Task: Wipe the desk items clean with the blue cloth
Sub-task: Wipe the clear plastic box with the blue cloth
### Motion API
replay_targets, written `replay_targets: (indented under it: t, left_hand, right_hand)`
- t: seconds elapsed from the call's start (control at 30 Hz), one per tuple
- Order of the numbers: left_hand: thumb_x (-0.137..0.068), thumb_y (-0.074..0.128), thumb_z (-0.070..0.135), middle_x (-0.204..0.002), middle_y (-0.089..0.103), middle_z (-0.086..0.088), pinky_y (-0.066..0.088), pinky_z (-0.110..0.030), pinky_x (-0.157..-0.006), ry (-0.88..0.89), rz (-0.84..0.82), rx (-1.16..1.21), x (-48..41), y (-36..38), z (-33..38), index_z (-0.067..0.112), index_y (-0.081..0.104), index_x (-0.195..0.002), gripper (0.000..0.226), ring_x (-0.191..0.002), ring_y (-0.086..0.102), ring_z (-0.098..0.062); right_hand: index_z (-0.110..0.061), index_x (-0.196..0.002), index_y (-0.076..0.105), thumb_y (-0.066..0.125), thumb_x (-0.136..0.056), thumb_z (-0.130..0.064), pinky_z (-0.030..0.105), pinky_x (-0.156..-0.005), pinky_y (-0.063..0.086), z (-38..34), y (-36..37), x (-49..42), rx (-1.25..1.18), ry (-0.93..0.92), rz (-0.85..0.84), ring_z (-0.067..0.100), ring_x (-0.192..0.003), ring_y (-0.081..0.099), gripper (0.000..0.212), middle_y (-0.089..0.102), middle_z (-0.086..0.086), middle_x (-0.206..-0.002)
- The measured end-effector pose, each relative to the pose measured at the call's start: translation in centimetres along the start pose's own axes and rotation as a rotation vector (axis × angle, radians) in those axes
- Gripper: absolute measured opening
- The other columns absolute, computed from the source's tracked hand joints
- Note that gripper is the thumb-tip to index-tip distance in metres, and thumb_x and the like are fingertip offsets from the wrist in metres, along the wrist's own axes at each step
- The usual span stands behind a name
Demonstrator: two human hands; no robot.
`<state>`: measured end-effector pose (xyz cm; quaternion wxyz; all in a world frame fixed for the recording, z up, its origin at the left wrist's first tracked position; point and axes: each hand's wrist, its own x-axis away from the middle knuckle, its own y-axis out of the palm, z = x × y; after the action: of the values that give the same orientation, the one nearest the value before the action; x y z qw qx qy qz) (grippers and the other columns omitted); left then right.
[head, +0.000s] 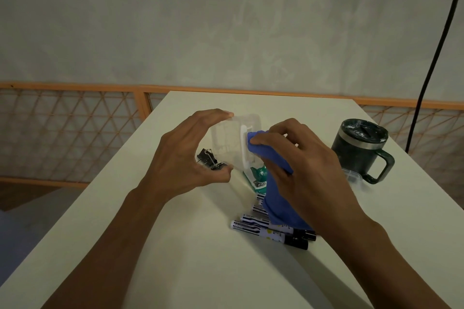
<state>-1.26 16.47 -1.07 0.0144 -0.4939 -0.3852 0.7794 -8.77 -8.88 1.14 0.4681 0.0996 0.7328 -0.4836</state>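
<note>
The left hand (185,158) pinches a clear plastic box (224,142) between thumb and fingertips; the right hand (301,165) grips the blue cloth (276,198), pressing it against the box's white clasp (244,148). Wiping the box seems underway; next it probably needs turning to expose unwiped faces.

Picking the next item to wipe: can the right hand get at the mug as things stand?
Probably yes. The mug stands to the right of the right hand, with bare table between them; the hand holds only the blue cloth.
</note>
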Motion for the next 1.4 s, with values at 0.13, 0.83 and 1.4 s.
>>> replay_targets:
  t: [0.13, 0.83, 1.4]
  left_hand:
    - [-0.071, 0.097, 0.044, -0.150, 0.058, 0.003, 0.038, -0.021, -0.119, -0.001, 0.020, 0.007, 0.0, -0.4, 0.0, 0.011, 0.056, -0.147, 0.093, -0.140, 0.051, -0.006]
    - [-0.069, 0.095, 0.047, -0.146, 0.059, -0.002, 0.052, -0.032, -0.111, -0.043, 0.006, 0.015, -0.1, 0.3, 0.5, 0.009, 0.057, -0.145, 0.093, -0.134, 0.058, -0.017]
    - [-0.068, 0.102, 0.034, -0.147, 0.056, 0.001, 0.049, -0.033, -0.116, -0.195, 0.100, 0.248, 0.1, -0.1, 0.4, 0.009, 0.054, -0.149, 0.097, -0.138, 0.056, -0.015]
  right_hand:
    - [-0.013, -0.119, 0.077, 0.079, -0.088, -0.006, 0.040, -0.070, 0.058, 0.0, -0.2, 0.1, 0.016, -0.053, -0.054, 0.029, -0.091, 0.062, 0.032, 0.066, 0.011, -0.111]
    - [-0.008, -0.120, 0.077, 0.089, -0.082, -0.006, 0.026, -0.068, 0.048, -1.0, 0.1, 0.4, 0.007, 0.088, 0.002, 0.022, -0.082, 0.061, 0.040, 0.063, 0.010, -0.108]
    - [-0.010, -0.126, 0.072, 0.081, -0.091, -0.008, 0.031, -0.074, 0.050, -0.3, -0.6, 0.8, -0.154, 0.122, 0.081, 0.018, -0.089, 0.059, 0.037, 0.059, 0.003, -0.112]
